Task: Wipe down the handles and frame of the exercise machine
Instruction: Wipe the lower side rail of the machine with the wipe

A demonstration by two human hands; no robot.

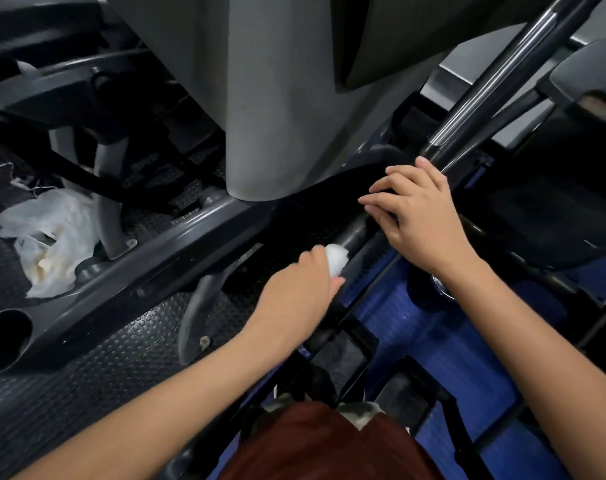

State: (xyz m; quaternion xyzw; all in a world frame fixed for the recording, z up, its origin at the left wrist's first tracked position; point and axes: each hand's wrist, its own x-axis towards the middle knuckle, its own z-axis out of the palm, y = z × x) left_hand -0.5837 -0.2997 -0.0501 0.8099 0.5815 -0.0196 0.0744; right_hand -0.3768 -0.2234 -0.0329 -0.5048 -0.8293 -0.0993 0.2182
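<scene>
Both of my hands are on the same dark bar (355, 233) of the exercise machine, which runs diagonally from lower left to upper right. My left hand (300, 285) has its grip clamped around a small white wad of cloth (337, 259), and the wad is pressed against the lower part of this bar. My right hand (417, 214) lies higher on the bar with the fingers mostly straight and spread, so its grip is apart and holds nothing; it only rests there. Above my right hand the bar continues as a shiny metal tube (495, 81). A large grey housing (277, 98) of the machine stands just behind the bar and blocks the view to the left of it. Lower left, a dark grey frame beam (121, 278) crosses over the black studded floor mat (87, 368). A crumpled white plastic bag (48, 233) lies on the floor well apart from my hands, beside a grey leg of the neighbouring machine. Under my arms I see blue floor (391, 323) and black pedals (343, 355).
</scene>
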